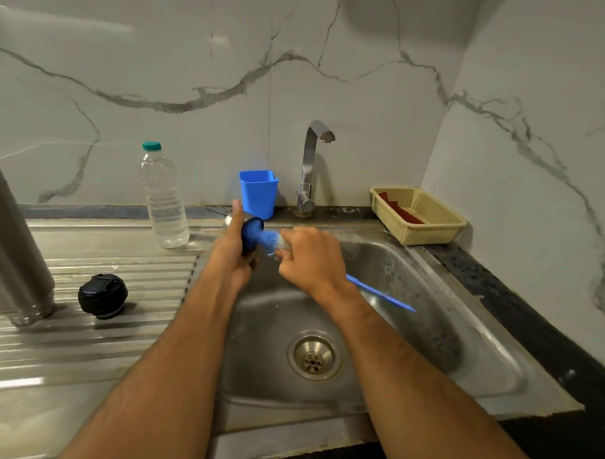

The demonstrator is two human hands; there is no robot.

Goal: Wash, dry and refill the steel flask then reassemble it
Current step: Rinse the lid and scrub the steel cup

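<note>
Mid-frame over the sink (427, 336), the left hand (231, 251) grasps a small steel cup (228, 221), mostly hidden, while the right hand (310, 260) grips a blue brush (259, 236) scrubbing it. Washing seems underway; drying, refilling and reassembly remain. At left edge the flask (9, 246) stands inverted, matte grey, its black stopper (102, 295) beside it.

Glossy grey-veined marble walls (197, 71)

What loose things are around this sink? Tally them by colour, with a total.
Blue: 2, tub, brush
Steel: 2, flask body, cap in left hand
Black: 1, stopper
Clear: 1, bottle
Beige: 1, basket
Red: 1, cloth
Total: 8
</note>
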